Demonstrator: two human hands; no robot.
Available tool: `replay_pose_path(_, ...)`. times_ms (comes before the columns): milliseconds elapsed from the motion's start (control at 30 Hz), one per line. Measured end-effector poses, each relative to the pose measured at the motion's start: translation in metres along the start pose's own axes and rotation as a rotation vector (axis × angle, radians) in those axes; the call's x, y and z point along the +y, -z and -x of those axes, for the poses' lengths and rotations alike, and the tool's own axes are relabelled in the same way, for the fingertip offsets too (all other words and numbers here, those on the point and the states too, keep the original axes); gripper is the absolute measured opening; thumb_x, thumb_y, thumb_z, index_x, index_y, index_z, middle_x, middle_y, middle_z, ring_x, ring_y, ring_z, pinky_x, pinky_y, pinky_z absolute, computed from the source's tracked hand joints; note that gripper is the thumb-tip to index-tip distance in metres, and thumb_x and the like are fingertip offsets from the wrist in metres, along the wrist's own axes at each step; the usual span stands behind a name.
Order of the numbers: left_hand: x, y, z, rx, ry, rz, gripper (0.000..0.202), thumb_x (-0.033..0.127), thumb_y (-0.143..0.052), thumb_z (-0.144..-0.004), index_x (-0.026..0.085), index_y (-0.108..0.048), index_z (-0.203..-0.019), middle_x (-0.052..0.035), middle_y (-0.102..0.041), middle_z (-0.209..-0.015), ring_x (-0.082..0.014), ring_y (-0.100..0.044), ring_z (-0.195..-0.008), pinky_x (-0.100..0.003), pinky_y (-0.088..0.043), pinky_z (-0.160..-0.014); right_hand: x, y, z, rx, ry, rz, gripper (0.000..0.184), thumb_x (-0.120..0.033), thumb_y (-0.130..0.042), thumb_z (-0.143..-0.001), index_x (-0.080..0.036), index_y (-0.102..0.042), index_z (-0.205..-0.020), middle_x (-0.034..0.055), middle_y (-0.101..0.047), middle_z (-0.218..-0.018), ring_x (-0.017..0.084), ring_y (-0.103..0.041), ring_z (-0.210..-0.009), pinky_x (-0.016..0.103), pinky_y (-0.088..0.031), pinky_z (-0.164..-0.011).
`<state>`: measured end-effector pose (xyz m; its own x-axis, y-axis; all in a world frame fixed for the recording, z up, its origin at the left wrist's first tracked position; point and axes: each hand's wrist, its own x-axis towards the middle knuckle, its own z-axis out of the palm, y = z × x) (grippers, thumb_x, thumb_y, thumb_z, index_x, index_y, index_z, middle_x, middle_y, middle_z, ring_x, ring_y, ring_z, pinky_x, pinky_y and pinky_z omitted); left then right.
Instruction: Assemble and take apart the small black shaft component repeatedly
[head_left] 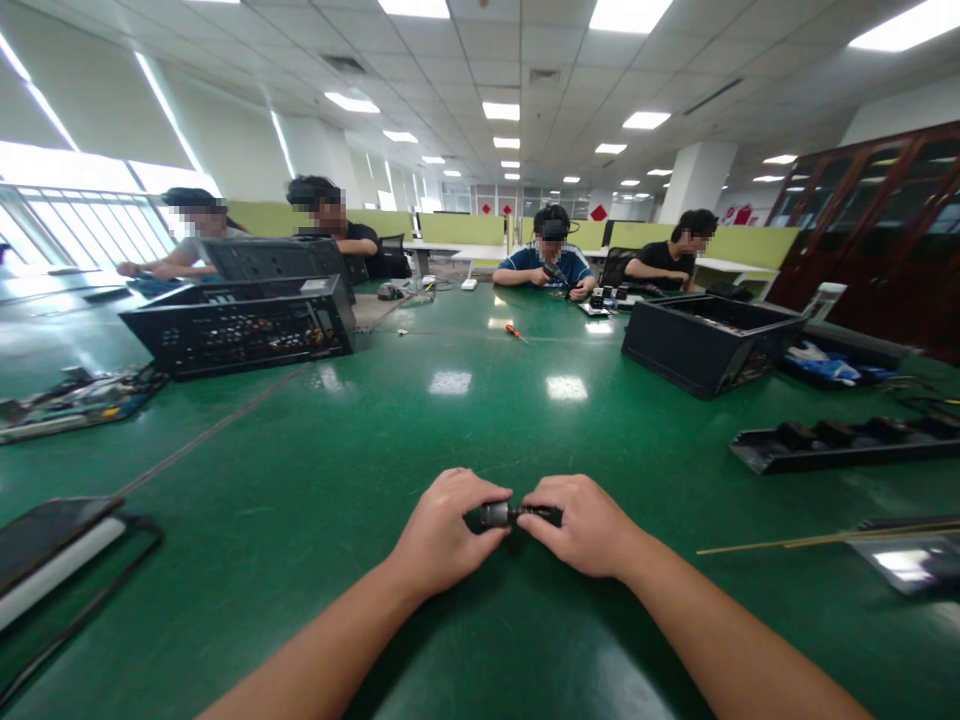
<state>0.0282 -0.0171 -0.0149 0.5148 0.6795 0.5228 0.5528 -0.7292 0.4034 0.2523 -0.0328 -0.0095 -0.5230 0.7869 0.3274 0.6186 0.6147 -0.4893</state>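
Low in the middle of the head view, my left hand [448, 530] curls its thumb and fingers around a small dark cylinder with a grey metallic collar [496, 514]. Facing it, my right hand [583, 524] pinches the thin dark shaft [534, 512] that extends from the collar. Both hands are closed just above the green tabletop [360, 450]. My fingers cover part of the cylinder, so its exact kind cannot be made out. Whether shaft and cylinder are one piece is also unclear.
Open black computer cases stand at left [247, 330] and right [705, 345]. An orange screwdriver [514, 332] lies farther back. A black tray [840, 445] and thin sticks [787, 541] are at right, a circuit board [82, 400] at left. Several people sit across the table.
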Motion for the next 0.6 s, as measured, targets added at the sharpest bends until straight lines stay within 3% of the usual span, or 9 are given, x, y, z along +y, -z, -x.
replay_pose_path(600,0.0020,0.0016,-0.0006,-0.013,0.003,0.006,0.030,0.019,-0.079,-0.071,0.024,-0.074,-0.100,-0.0027,-0.079,-0.093,-0.0229,-0.070,-0.089,-0.046,-0.049,-0.095,0.0011,0.0024,0.0015,-0.005,0.027,0.014,0.020,-0.031,-0.060,-0.094,-0.018,-0.075,-0.094,0.0049,-0.071,-0.084,0.017,-0.064,-0.078,0.028,-0.044,-0.073)
